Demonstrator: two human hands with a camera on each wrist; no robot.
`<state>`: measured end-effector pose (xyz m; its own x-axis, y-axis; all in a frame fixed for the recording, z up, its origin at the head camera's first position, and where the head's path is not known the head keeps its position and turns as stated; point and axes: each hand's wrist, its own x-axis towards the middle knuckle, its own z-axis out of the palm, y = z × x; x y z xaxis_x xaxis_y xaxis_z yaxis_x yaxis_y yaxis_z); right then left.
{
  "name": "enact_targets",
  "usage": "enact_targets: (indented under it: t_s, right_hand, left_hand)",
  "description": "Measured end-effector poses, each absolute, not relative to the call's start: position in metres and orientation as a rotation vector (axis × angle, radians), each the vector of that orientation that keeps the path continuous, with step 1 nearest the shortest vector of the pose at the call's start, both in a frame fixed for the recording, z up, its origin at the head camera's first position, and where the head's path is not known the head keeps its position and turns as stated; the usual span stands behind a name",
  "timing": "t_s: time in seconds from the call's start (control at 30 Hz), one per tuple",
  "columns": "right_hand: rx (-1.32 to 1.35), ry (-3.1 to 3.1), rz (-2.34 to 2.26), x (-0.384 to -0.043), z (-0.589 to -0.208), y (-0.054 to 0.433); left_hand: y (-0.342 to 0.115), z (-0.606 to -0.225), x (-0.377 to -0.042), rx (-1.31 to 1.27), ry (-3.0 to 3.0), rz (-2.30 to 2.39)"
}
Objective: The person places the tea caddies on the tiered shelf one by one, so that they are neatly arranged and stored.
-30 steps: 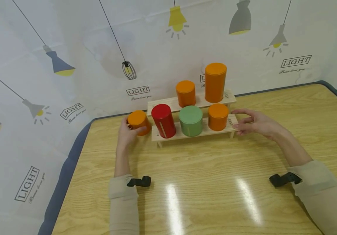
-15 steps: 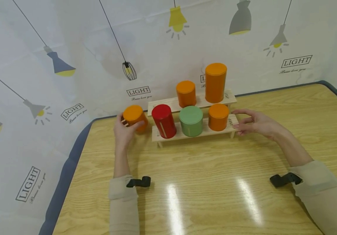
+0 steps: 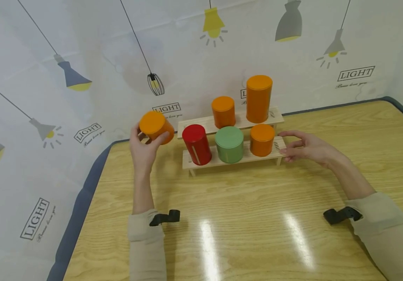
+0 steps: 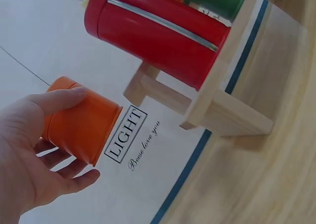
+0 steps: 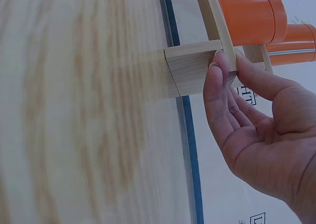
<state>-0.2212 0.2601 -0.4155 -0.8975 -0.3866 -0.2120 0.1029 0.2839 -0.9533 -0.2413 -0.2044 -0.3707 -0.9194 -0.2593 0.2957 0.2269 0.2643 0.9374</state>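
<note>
My left hand (image 3: 143, 154) grips a short orange canister (image 3: 156, 127), held tilted above the table to the left of a two-tier wooden rack (image 3: 219, 161). In the left wrist view the thumb lies along the side of this orange canister (image 4: 81, 125), with the fingers on the other side. My right hand (image 3: 308, 148) pinches the right end of the rack's lower board; the right wrist view shows thumb and fingertips on the board's edge (image 5: 228, 48). On the lower tier stand a red canister (image 3: 197, 145), a green one (image 3: 229, 145) and a short orange one (image 3: 262, 140).
The upper tier (image 3: 201, 124) bears a short orange canister (image 3: 223, 112) and a tall orange one (image 3: 259, 99). Behind the table (image 3: 250, 218) hangs a white sheet (image 3: 187, 47) printed with lamps. A dark blue edge (image 3: 78, 207) borders the table.
My left hand has lifted the orange canister off the table, up and slightly left, tilting it. My right hand stays at the rack's right end, and the rack has not moved.
</note>
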Motion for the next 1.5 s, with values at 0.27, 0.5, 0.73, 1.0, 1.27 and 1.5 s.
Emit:
enact_targets:
  t_s: [0.27, 0.5, 0.73, 1.0, 1.27, 1.5]
  right_hand:
    - [-0.254, 2.159, -1.637, -0.221, -0.415, 0.260]
    - [-0.253, 2.167, -1.639, -0.220, -0.415, 0.261]
    - [-0.252, 2.161, -1.645, -0.221, -0.415, 0.261]
    - [-0.254, 2.168, -1.633, -0.221, -0.415, 0.261]
    - [-0.251, 2.164, -1.636, -0.222, -0.417, 0.262]
    - [-0.249, 2.161, -1.639, -0.221, -0.415, 0.260]
  left_hand:
    - [-0.190, -0.359, -0.237, -0.118, -2.070, -1.714]
    - [-0.173, -0.363, -0.240, -0.213, -2.131, -1.712]
    - [-0.169, -0.368, -0.245, -0.218, -2.161, -1.684]
    - [-0.162, -0.374, -0.250, -0.218, -2.089, -1.772]
    - [-0.156, -0.376, -0.255, -0.213, -2.040, -1.828]
    - [-0.157, -0.378, -0.259, -0.283, -2.036, -1.825]
